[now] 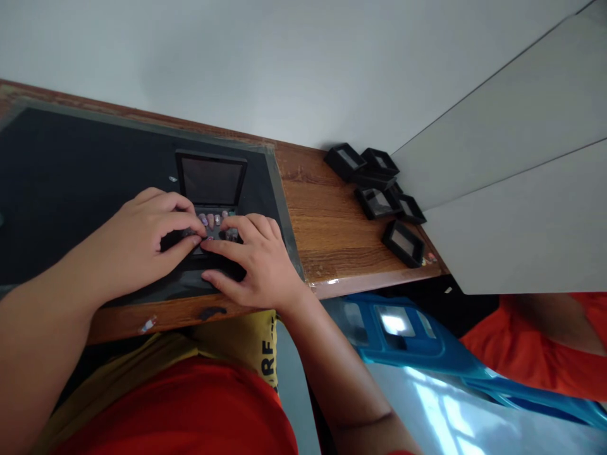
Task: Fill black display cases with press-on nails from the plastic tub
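An open black box (234,163) with a clear-windowed lid raised at the back lies on the dark mat. Inside it several purple and glittery press-on nails (210,220) stand in a row, and a small pink piece shows near the front. My left hand (150,230) reaches over the box's left side, thumb and index fingertips pinched together; what is between them is too small to make out. From the right, my right hand (256,256) has its index fingertip close to the left fingertips, with thumb and fingers apart. Both hands cover part of the box.
Several black windowed boxes (377,201) are piled on the wooden tabletop (317,218) at the right. The dark mat (80,183) spreads leftward, with a white wall behind. A blue plastic chair (417,344) and another person's red sleeve (526,354) appear at the lower right.
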A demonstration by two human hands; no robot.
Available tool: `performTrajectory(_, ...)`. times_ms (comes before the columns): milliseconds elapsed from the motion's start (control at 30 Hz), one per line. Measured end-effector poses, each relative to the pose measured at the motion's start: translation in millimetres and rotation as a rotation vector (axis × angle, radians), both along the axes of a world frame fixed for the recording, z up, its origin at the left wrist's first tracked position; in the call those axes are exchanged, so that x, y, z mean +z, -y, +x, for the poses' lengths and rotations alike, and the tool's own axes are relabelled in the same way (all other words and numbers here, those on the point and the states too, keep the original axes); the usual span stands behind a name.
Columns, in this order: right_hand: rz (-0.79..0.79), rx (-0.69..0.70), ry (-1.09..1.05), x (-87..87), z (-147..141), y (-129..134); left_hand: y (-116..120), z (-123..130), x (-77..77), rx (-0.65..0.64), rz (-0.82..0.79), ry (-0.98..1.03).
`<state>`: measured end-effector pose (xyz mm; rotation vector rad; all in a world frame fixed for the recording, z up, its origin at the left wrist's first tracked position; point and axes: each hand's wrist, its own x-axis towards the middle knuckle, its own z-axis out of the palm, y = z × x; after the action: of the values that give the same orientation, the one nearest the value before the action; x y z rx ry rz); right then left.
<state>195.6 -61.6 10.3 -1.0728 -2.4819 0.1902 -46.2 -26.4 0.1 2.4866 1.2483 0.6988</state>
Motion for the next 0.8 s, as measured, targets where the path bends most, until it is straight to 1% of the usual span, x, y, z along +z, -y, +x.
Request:
performTrajectory(133, -0.024, -0.007, -0.011, -1.0, 1, 0, 0, -1, 0.7, 0.002, 0.018, -0.019)
performTrajectory(267, -0.007, 0.014, -0.044, -2.6, 2, -1, 1, -2, 1.2, 0.003, 0.055, -0.039)
performTrajectory(467, -0.046, 0.016, 0.002, -2.3, 2, 0, -2, -5, 1.6, 0.02, 0.058, -0.051)
performTrajectory(700, 0.013, 0.022, 0.021, -3.2, 1, 1, 1, -5, 12.1, 0.022, 0.032, -0.152)
performTrajectory(800, 0.019, 0.009, 0.051, -4.0, 0, 2, 1, -3, 14.9, 0.021, 0.042, -0.147)
